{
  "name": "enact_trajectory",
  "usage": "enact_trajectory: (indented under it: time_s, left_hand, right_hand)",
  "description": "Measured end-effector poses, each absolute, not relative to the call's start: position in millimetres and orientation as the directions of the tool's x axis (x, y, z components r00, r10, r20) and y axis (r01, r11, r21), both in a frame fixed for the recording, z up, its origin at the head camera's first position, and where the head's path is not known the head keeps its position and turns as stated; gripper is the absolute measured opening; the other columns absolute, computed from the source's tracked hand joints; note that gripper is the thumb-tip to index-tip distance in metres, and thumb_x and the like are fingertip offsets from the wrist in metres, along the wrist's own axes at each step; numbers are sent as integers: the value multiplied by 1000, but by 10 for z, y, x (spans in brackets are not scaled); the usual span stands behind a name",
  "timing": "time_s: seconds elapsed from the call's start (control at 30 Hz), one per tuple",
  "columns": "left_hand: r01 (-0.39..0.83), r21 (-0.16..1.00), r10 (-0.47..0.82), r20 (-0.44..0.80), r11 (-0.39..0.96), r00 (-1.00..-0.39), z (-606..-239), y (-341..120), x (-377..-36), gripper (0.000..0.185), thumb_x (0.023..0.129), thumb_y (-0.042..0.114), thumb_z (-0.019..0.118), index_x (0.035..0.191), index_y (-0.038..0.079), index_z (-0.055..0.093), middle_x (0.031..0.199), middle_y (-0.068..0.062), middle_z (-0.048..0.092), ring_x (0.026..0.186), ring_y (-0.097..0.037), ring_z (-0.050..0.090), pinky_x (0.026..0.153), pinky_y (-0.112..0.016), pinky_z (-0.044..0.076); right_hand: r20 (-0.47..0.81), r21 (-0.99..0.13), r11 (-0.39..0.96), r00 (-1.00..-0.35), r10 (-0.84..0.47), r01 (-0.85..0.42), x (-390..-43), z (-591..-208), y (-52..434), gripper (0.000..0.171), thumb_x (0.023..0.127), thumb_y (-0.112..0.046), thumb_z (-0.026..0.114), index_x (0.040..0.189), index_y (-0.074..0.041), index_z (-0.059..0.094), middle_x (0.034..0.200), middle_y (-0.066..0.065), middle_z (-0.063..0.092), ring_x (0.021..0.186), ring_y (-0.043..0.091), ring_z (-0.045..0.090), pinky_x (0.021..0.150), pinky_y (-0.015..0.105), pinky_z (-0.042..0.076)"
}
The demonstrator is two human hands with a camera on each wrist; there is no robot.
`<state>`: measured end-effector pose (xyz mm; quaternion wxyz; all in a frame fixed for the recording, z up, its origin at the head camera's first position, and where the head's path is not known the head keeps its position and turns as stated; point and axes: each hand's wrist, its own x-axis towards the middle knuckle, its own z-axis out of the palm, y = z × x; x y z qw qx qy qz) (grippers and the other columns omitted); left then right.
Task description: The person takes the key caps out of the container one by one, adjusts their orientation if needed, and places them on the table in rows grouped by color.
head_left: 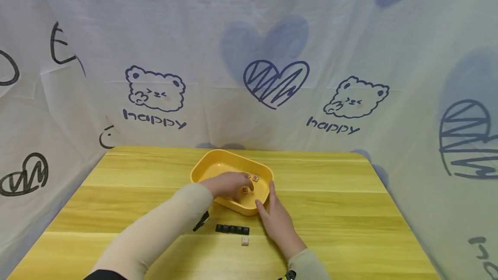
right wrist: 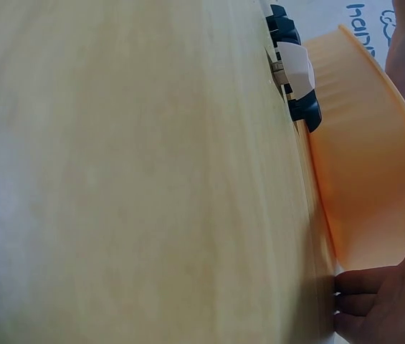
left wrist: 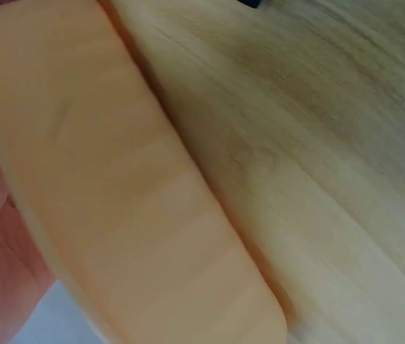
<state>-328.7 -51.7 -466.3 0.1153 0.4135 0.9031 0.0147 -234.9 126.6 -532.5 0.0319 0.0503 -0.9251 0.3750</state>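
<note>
A yellow plastic tray (head_left: 229, 155) sits on the table, with several small light keycaps (head_left: 255, 178) inside. My left hand (head_left: 229, 184) reaches over the near rim into the tray, its fingers bent down among the keycaps. Whether they pinch one is hidden. In the left wrist view the tray's outer wall (left wrist: 109, 172) covers most of that hand. My right hand (head_left: 278, 224) holds the tray's near right corner, thumb at the near side and fingers along the right end. A row of black keycaps (head_left: 232, 229) and one white keycap (head_left: 245, 241) lie in front of the tray.
The wooden table (head_left: 330, 211) extends on both sides of the tray. Behind it hangs a white cloth (head_left: 218, 111) with printed bears and hearts. A dark object (head_left: 201, 221) shows by the left forearm, partly hidden.
</note>
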Motion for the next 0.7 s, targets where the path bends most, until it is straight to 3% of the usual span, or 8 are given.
enact_trajectory:
  time_s: [0.13, 0.23, 0.37, 0.5, 0.6, 0.7]
  left_hand:
    - [755, 118, 760, -204, 645, -617, -4711, -493, -3287, 34, 85, 10, 76, 118, 14, 70, 123, -3, 65, 126, -24, 51, 102, -33, 42]
    - [767, 116, 773, -185, 631, -607, -4726, -476, -3290, 27, 85, 7, 75, 111, 12, 72, 111, -2, 68, 118, -22, 57, 98, -31, 45]
    - [784, 104, 788, -167, 612, -593, -4737, -445, -3311, 10, 84, 4, 74, 91, 12, 74, 84, 2, 66, 91, -15, 63, 83, -27, 48]
    - [788, 102, 792, -159, 607, -589, -4761, -439, -3337, 14, 84, 0, 72, 75, 10, 71, 64, 3, 54, 63, -11, 47, 65, -25, 41]
    - [785, 109, 793, -113, 609, -599, -4766, -466, -3348, 13, 82, -1, 73, 77, 10, 75, 67, 4, 60, 65, -9, 50, 66, -23, 43]
    - [776, 129, 786, -60, 618, -616, -4732, -511, -3338, 14, 81, 0, 76, 89, 11, 77, 84, 3, 69, 80, -11, 61, 78, -25, 50]
  right_hand:
    - [99, -690, 714, -992, -74, -122, -2351, -5334, 1259, 76, 102, -42, 45, 157, -8, 4, 152, 21, 33, 132, 38, 42, 106, 51, 35]
    - [100, -691, 712, -992, -75, -123, -2350, -5328, 1256, 76, 103, -43, 45, 157, -9, 4, 152, 21, 32, 132, 38, 41, 106, 51, 34]
    - [103, -691, 713, -992, -72, -124, -2347, -5318, 1259, 76, 102, -43, 45, 157, -9, 4, 152, 21, 33, 132, 38, 42, 106, 51, 34]
    - [100, -688, 715, -992, -73, -122, -2345, -5314, 1264, 76, 102, -42, 46, 157, -10, 3, 152, 21, 33, 132, 38, 41, 106, 51, 34]
    - [96, -690, 714, -993, -71, -118, -2343, -5311, 1265, 76, 102, -42, 46, 157, -10, 4, 152, 21, 33, 132, 38, 41, 106, 52, 34]
    - [95, -689, 716, -993, -67, -114, -2343, -5310, 1267, 76, 102, -42, 46, 157, -9, 4, 151, 21, 34, 132, 38, 42, 105, 52, 35]
